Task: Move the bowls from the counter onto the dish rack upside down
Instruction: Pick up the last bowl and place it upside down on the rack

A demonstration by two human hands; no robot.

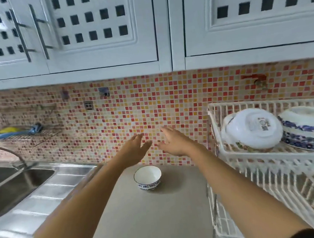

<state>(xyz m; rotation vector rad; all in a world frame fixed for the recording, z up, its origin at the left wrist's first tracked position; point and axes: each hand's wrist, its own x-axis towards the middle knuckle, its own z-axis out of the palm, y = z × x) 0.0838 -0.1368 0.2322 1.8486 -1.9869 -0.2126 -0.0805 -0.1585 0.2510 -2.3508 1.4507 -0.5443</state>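
Left hand [136,148] and right hand [174,142] spread, empty. Small bowl [147,177] upright on counter [144,218] below both. Dish rack [274,156] right of right hand.

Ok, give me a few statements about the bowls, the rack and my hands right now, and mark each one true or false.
1. One small bowl stands upright on the counter. True.
2. The left hand is gripping that bowl. False: both the left hand and the right hand are open above it, holding nothing.
3. Two bowls, a white bowl and a blue-patterned bowl, lie upside down on the dish rack. True.
4. The dish rack is left of the sink. False: it is on the right.
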